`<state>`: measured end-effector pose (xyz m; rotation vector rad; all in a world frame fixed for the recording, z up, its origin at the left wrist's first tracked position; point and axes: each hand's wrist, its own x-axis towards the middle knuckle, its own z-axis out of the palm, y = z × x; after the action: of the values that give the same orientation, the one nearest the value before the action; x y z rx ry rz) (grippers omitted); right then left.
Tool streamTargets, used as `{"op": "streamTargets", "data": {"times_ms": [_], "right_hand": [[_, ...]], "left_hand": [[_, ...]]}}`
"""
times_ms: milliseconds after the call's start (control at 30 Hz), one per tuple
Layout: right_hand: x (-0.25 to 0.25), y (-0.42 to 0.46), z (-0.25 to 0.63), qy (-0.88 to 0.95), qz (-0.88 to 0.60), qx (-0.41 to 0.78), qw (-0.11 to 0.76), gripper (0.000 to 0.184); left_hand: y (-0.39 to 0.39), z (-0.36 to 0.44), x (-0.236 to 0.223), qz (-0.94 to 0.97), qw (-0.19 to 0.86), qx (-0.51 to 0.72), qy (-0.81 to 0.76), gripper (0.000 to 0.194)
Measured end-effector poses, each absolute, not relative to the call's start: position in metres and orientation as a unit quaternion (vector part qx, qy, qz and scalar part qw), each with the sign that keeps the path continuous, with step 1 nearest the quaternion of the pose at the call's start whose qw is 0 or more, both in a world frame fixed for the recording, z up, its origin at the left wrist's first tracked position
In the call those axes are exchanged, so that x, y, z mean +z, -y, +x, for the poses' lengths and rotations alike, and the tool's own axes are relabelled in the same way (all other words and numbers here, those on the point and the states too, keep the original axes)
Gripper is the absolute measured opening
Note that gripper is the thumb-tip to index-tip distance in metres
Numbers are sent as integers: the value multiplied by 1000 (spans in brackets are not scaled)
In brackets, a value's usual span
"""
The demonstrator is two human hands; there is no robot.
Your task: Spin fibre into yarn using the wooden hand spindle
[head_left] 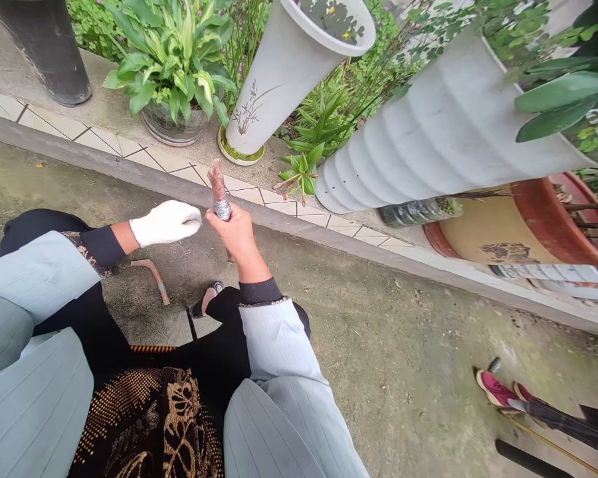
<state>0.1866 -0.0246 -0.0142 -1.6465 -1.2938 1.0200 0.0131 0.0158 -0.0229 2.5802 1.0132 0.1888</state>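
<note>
My right hand, bare, is wrapped round a short brown wooden stick that points upward and away from me. Silvery wire is coiled round the stick just above my thumb. A white glove covers my left hand, whose fingers are closed just left of the stick; whatever they pinch is too small or hidden to make out. Below the gloved hand, faint loose strands show against the ground. A bent stick with a grey band near one end lies on the concrete.
Along a tiled ledge stand a leafy potted plant, a tall white planter, a ribbed grey planter and a red-and-tan pot. At lower right are another person's red shoes and a yellow pole.
</note>
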Motion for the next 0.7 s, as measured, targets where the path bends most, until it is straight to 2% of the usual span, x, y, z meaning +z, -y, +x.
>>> {"op": "streamTargets", "data": {"times_ms": [400,700], "right_hand": [[-16,24,187,435,-632,506,395,12],[-19,29,184,352,-564,635,394,20]], "left_hand": [[-7,12,-15,909,169,104,-366,29],[-11,10,-20,907,143,141,-371,30]]}}
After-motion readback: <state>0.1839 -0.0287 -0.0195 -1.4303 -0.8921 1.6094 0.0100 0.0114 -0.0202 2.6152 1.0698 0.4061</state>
